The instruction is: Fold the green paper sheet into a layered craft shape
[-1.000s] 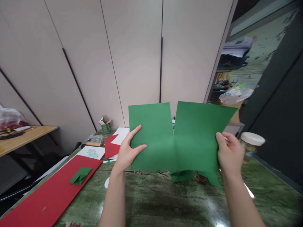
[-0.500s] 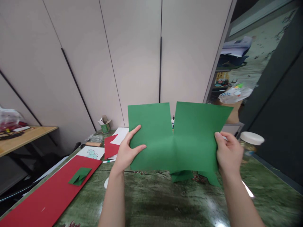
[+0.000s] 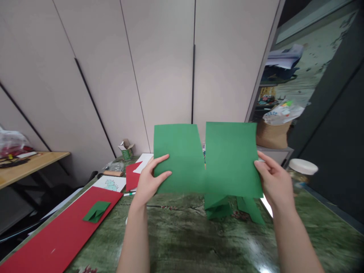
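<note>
A sheet of green paper [image 3: 182, 163] is held up in front of me, with a slit running down from its top edge near the middle. My left hand [image 3: 149, 182] grips its left edge, thumb and a finger showing on the near face. At the right edge my right hand [image 3: 274, 176] pinches the paper, and its fingertips are partly behind the sheet. Below the sheet, green paper scraps [image 3: 217, 208] lie on the table, partly covered by it. A small folded green paper [image 3: 96, 211] rests on a long red board [image 3: 65, 227] to the left.
On the dark green table [image 3: 182, 242] lie a drawing sheet [image 3: 112, 184], a red paper piece [image 3: 132, 176] and a marker [image 3: 130, 193]. A small green box [image 3: 126, 149] stands at the back. A jar with a white lid [image 3: 303, 167] is at the right.
The green sheet's lower edge has risen slightly, and its right half now faces me more squarely. My right hand has moved a little left; both hands keep their hold.
</note>
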Available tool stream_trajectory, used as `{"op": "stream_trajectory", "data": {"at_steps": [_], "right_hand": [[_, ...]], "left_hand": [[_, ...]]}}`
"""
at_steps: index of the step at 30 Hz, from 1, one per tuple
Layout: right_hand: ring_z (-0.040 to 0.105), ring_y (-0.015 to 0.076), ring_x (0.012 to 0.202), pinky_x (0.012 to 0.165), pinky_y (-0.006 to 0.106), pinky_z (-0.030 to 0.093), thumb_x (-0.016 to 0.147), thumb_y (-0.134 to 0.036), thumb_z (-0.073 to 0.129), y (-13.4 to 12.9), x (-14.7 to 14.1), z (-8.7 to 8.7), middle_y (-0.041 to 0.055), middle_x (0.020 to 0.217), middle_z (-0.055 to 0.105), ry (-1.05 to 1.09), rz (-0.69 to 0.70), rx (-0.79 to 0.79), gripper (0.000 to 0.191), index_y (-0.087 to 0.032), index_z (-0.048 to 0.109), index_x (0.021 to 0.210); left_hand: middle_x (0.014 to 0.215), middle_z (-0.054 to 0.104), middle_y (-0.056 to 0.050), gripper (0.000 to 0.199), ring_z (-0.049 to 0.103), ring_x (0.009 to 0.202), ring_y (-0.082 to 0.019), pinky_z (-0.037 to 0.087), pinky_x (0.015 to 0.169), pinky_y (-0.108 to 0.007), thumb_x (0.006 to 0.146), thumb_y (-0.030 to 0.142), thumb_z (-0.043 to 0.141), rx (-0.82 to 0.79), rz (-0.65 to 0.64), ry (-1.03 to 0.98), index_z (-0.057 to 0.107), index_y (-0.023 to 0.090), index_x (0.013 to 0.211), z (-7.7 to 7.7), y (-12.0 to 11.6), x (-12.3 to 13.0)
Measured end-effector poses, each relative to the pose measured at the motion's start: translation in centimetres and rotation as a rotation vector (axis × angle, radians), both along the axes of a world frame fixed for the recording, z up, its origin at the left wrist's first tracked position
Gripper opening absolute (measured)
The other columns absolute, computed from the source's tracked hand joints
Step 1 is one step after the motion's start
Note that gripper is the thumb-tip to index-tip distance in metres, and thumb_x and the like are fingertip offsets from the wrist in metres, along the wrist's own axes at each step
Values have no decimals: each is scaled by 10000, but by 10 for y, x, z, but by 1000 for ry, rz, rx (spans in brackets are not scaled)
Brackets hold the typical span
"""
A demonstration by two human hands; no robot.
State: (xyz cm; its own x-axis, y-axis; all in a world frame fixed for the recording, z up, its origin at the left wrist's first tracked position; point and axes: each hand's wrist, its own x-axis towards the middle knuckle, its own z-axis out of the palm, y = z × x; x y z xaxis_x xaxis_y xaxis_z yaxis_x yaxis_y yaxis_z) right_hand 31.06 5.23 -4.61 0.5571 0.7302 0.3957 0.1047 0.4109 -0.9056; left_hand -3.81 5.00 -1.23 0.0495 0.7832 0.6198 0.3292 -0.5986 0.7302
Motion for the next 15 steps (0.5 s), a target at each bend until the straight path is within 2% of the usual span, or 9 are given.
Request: {"op": "stream_trajectory", "data": {"at_steps": [4, 6, 9, 12, 15], "right_hand": [[590, 163, 675, 647, 324, 494, 635, -342, 743, 3, 1, -3, 18, 751, 649, 19, 71, 30, 462, -209, 660, 1069], [589, 166, 648, 607, 310, 490, 618, -346, 751, 6, 0, -4, 15, 699, 636, 53, 70, 15, 368, -194, 684, 947], [519, 123, 545, 495, 246, 426, 632, -376, 734, 10, -3, -6, -24, 605, 560, 87, 100, -14, 260, -203, 644, 804], [454, 109, 499, 440, 225, 354, 697, -438, 663, 13, -6, -9, -41, 594, 512, 79, 91, -26, 270, -222, 571, 831], [443, 130, 504, 454, 245, 340, 777, -477, 561, 14, -4, -15, -39, 594, 496, -102, -44, -14, 286, -226, 516, 906]], "left_hand": [[1106, 628, -64, 297, 557, 1066, -236, 421, 938, -396, 790, 320, 623, 8, 67, 40, 655, 233, 1072, -3, 4, -1], [1135, 611, -67, 341, 551, 1075, -229, 420, 943, -395, 796, 310, 616, 21, 74, 51, 624, 240, 1130, -5, 5, 0], [1264, 539, -64, 490, 491, 1170, -227, 384, 994, -393, 769, 274, 647, 49, 75, 76, 532, 262, 1245, -6, 7, 3], [1325, 495, -55, 571, 440, 1230, -229, 353, 1027, -399, 753, 255, 663, 62, 66, 115, 477, 281, 1292, -5, 8, 6], [1331, 488, -56, 600, 431, 1239, -232, 340, 1038, -397, 753, 265, 668, 60, 41, 142, 452, 292, 1312, -5, 6, 7]]}}
